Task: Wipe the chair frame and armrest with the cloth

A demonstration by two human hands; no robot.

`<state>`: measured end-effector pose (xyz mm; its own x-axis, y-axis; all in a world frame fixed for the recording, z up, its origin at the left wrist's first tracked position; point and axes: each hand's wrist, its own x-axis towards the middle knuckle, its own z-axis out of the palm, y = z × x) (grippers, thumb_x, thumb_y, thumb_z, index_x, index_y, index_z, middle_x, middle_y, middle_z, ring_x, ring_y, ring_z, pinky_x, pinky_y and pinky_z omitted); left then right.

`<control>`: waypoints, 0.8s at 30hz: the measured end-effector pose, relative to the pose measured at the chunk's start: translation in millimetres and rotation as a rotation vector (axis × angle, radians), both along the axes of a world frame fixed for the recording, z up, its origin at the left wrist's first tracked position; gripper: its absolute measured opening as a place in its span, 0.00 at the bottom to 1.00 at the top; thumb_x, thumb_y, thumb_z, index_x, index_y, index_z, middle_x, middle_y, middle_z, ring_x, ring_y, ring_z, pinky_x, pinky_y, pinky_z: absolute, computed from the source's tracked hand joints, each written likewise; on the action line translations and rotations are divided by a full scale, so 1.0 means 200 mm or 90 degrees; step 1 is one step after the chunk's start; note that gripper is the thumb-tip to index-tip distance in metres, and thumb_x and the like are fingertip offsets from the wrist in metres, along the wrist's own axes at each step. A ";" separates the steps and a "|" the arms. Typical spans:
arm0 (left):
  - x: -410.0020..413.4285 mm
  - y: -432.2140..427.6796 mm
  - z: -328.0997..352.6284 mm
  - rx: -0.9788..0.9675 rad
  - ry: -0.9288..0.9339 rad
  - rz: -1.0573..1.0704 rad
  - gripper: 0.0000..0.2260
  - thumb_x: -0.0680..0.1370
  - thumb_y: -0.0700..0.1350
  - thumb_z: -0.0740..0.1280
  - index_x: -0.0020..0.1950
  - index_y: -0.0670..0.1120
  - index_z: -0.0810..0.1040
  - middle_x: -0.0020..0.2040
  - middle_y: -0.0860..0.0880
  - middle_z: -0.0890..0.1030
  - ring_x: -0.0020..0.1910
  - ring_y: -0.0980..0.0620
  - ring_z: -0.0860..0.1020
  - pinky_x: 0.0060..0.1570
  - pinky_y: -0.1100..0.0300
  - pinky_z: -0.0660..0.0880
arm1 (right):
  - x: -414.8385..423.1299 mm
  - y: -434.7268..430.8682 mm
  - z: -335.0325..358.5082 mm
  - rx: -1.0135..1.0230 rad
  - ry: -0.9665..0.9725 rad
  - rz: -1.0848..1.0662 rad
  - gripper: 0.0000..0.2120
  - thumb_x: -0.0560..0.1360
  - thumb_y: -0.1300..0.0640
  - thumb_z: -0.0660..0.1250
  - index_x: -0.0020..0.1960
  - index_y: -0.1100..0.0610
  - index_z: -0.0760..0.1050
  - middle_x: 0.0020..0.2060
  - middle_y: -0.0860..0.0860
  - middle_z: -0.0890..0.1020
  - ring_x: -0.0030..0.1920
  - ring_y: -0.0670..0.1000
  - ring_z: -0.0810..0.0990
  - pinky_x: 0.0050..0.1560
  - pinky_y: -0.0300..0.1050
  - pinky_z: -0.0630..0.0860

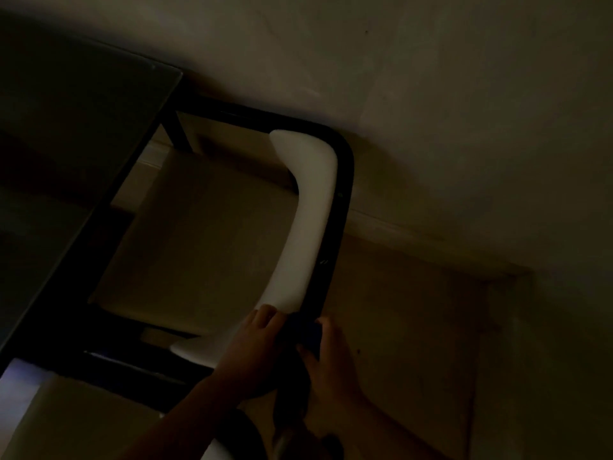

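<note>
Both hands (288, 346) grip the dim chair frame (345, 180), cloth (310, 332) barely visible.

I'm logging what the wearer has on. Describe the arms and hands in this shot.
Both forearms are bare as far as the dim frame shows: no sleeves, gloves or watch visible. The left hand and right hand show no rings or markings that I can make out, though the picture is too dark to rule out small details on the fingers.
</note>
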<state>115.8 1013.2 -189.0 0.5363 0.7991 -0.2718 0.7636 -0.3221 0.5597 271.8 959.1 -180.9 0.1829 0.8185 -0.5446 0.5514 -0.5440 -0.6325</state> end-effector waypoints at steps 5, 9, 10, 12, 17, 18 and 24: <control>0.10 0.10 0.01 0.005 0.021 -0.010 0.16 0.75 0.54 0.66 0.59 0.49 0.71 0.55 0.49 0.71 0.48 0.50 0.72 0.43 0.61 0.65 | 0.05 0.11 0.01 -0.003 -0.088 0.075 0.23 0.78 0.40 0.58 0.69 0.48 0.60 0.60 0.45 0.74 0.55 0.47 0.77 0.54 0.47 0.77; 0.19 0.25 -0.01 0.010 0.019 -0.011 0.13 0.73 0.53 0.61 0.52 0.46 0.74 0.50 0.47 0.73 0.46 0.45 0.75 0.42 0.56 0.66 | 0.11 0.23 -0.03 0.004 -0.147 0.075 0.21 0.78 0.40 0.57 0.67 0.50 0.62 0.56 0.46 0.75 0.50 0.48 0.78 0.50 0.47 0.77; 0.21 0.30 -0.02 0.021 0.009 -0.003 0.12 0.72 0.51 0.60 0.48 0.45 0.74 0.47 0.45 0.75 0.43 0.44 0.76 0.39 0.55 0.67 | 0.12 0.27 -0.03 0.011 -0.161 0.066 0.22 0.78 0.42 0.58 0.68 0.51 0.61 0.58 0.48 0.76 0.53 0.49 0.78 0.52 0.47 0.77; 0.28 0.40 -0.03 0.028 -0.017 0.026 0.10 0.71 0.47 0.62 0.45 0.42 0.75 0.43 0.42 0.76 0.38 0.42 0.76 0.34 0.55 0.69 | 0.16 0.36 -0.06 0.031 -0.188 0.059 0.23 0.79 0.45 0.60 0.70 0.52 0.61 0.61 0.51 0.76 0.56 0.50 0.78 0.55 0.47 0.77; 0.43 0.66 -0.05 0.069 -0.014 0.053 0.07 0.72 0.39 0.70 0.48 0.42 0.76 0.46 0.42 0.76 0.41 0.43 0.76 0.37 0.57 0.66 | 0.27 0.65 -0.07 0.074 -0.222 0.024 0.20 0.78 0.47 0.62 0.66 0.55 0.65 0.55 0.53 0.78 0.50 0.52 0.79 0.45 0.44 0.75; 0.47 0.71 -0.06 0.080 -0.014 0.060 0.07 0.73 0.40 0.69 0.50 0.42 0.76 0.47 0.42 0.76 0.42 0.44 0.76 0.38 0.57 0.66 | 0.30 0.71 -0.08 0.085 -0.229 0.025 0.19 0.78 0.48 0.63 0.65 0.56 0.65 0.54 0.54 0.78 0.48 0.53 0.79 0.44 0.45 0.75; 0.71 1.11 -0.06 0.114 -0.018 0.088 0.09 0.75 0.41 0.65 0.54 0.41 0.73 0.50 0.40 0.74 0.44 0.42 0.74 0.40 0.52 0.72 | 0.51 1.16 -0.13 0.127 -0.193 -0.002 0.10 0.78 0.51 0.64 0.57 0.52 0.69 0.47 0.52 0.78 0.42 0.54 0.78 0.37 0.40 0.67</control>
